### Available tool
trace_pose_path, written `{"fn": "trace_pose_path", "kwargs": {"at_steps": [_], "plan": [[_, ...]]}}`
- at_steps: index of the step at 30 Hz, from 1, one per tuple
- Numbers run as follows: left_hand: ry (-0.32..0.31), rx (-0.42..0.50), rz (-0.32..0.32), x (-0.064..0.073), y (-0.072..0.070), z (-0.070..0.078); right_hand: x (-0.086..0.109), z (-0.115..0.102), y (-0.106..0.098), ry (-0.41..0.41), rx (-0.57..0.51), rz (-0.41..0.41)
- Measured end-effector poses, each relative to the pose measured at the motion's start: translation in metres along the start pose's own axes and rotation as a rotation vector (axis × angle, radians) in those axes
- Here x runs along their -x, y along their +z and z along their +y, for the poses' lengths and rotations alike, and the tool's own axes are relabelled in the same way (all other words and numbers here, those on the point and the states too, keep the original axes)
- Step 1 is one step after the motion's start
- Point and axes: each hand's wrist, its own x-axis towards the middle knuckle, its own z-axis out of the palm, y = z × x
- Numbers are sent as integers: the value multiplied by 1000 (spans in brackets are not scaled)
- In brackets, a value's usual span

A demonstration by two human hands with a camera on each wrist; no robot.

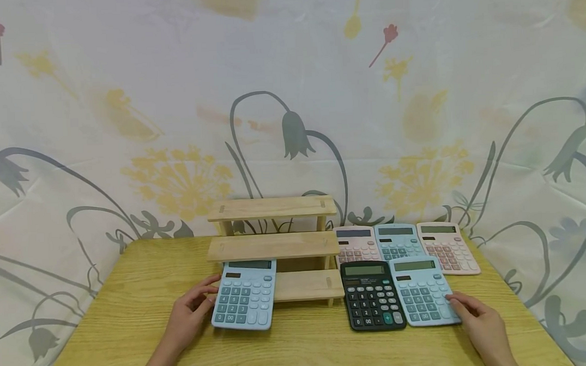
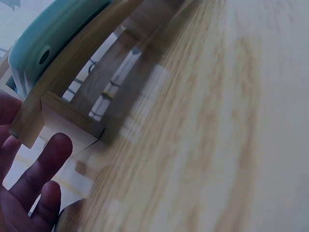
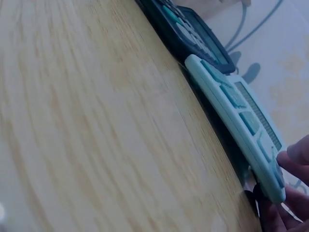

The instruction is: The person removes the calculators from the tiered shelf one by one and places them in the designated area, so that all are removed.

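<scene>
A light blue calculator (image 1: pixel 244 295) leans face-out on the lowest tier of a wooden stepped rack (image 1: pixel 307 285). My left hand (image 1: pixel 192 307) is at its left edge, fingertips beside the case. In the left wrist view, the lower fingers (image 2: pixel 41 166) extend loosely near the end of the rack's board. On the right, my right hand (image 1: pixel 481 322) pinches the lower right corner of a second light blue calculator (image 1: pixel 420 292), thumb on the key side and other fingers beneath. In the right wrist view, that corner sits above the tabletop with a dark gap under it.
A black calculator (image 1: pixel 371 297) lies just left of the pinched one. Behind them lie a pink calculator (image 1: pixel 357 245), a blue calculator (image 1: pixel 398 241) and another pink calculator (image 1: pixel 448 247). The rack's upper boards (image 1: pixel 272 208) rise behind. A patterned cloth (image 1: pixel 289 96) hangs beyond the wooden table (image 1: pixel 145 277).
</scene>
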Motion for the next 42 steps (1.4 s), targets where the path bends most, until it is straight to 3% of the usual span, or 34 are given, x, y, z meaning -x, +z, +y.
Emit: {"fn": "trace_pose_path", "kwargs": {"at_steps": [11, 31, 36, 42], "plan": [[9, -1, -2, 0, 1, -1, 3, 2, 9, -14, 22, 56], [-9, -9, -2, 1, -1, -1, 0, 4, 10, -75, 47, 2], [16, -6, -1, 1, -1, -3, 0, 3, 10, -62, 41, 7], [-2, -10, 2, 0, 0, -2, 1, 0, 10, -41, 28, 13]]}}
